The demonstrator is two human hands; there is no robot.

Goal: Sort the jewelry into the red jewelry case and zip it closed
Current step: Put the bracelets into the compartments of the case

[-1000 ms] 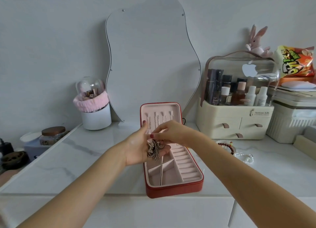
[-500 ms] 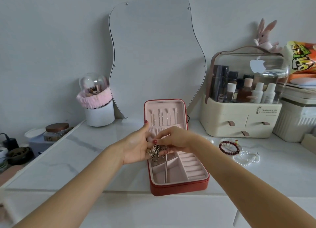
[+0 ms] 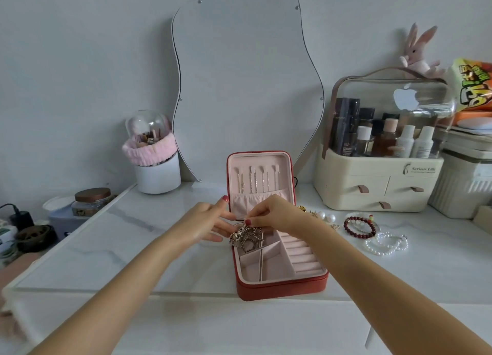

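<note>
Marble vanity top (image 3: pixel 133 237), tangled jewelry (image 3: pixel 246 238) indistinct under right hand (image 3: pixel 274 214)

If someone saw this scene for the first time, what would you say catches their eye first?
Most likely the open red jewelry case at the front edge of the marble table, its pink lid upright. Right over its far-left corner, the left hand and right hand meet above a tangle of metallic jewelry, the right pinching it. To the right, a dark red bead bracelet and pearl strands lie on the table.
</note>
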